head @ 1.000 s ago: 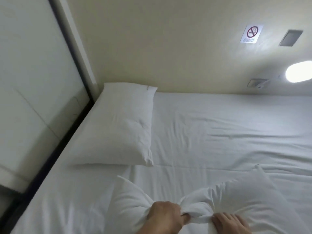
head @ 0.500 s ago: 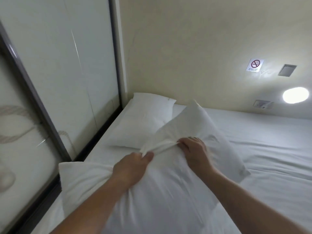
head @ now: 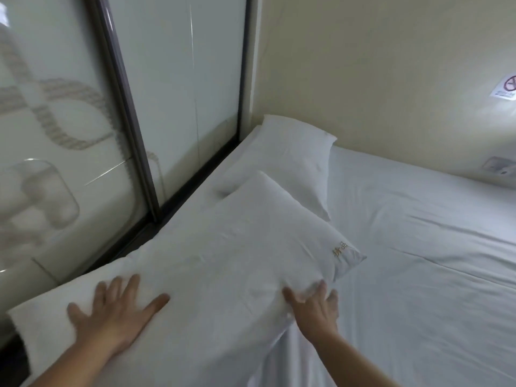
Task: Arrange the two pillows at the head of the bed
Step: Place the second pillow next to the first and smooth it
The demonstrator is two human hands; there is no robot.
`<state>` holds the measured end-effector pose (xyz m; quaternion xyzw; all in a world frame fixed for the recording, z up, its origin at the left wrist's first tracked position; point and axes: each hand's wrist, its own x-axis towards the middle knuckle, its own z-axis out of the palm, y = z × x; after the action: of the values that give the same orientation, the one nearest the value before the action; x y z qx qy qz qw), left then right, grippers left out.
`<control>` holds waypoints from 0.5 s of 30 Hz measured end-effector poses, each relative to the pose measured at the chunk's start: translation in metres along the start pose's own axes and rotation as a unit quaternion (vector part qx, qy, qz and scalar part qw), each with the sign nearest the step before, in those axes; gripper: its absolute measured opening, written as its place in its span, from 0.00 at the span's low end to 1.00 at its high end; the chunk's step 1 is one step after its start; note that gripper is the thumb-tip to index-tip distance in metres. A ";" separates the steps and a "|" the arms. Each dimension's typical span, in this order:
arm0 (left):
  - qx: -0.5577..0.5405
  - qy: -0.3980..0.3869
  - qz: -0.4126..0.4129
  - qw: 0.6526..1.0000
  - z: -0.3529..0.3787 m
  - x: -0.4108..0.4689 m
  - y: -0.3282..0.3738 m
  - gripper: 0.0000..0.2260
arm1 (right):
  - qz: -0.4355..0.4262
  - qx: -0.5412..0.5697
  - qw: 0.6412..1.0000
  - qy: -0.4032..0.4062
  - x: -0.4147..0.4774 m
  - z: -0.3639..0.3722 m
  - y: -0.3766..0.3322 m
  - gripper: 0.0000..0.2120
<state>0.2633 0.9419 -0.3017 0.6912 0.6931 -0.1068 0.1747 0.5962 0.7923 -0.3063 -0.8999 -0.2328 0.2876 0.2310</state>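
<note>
Your left hand (head: 111, 314) lies flat, palm down, on the near pillow (head: 212, 263), at the 7 o'clock part of the view, with the fingers spread and the thumb extended toward 3 o'clock. Your right hand (head: 314, 308) rests on the same pillow's right edge at about 5 o'clock; its fingers are spread and slightly curled onto the fabric, but motion blur prevents telling whether they pinch the pillowcase or only press on it. The near pillow lies lengthwise along the left edge of the bed (head: 418, 261), from the 8 o'clock corner of the view toward the centre, just beside the dark frame of the glass partition (head: 178, 88). Small gold embroidered characters (head: 340, 248) show near its far right corner, at about 3 o'clock from the pillow's middle. The far pillow (head: 293, 160) lies flat at 12 o'clock from the near pillow, in the corner where the glass partition meets the cream wall (head: 377, 65). The far end of the near pillow overlaps or touches the near end of the far pillow. The white sheet covers the mattress toward 3 o'clock, with shallow creases. A no-smoking sign (head: 506, 88) is fixed to the wall at 2 o'clock, and a wall fitting (head: 499, 166) sits below it, just above the sheet.
</note>
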 end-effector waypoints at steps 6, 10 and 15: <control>-0.001 0.010 -0.033 0.999 -0.021 0.015 0.005 0.55 | 0.132 0.354 0.900 -0.217 -0.013 0.026 -0.005 0.39; -0.010 0.004 -0.019 1.000 -0.019 0.005 0.008 0.42 | 0.093 0.315 0.931 -0.159 -0.004 0.036 -0.028 0.25; 0.012 0.051 0.018 0.998 -0.017 -0.012 0.017 0.12 | 0.089 0.285 0.947 -0.118 0.008 0.041 -0.018 0.25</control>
<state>0.2779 0.9378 -0.2794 0.7101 0.6872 -0.0767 0.1327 0.5711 0.8218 -0.3295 -0.7731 -0.0861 0.4652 0.4225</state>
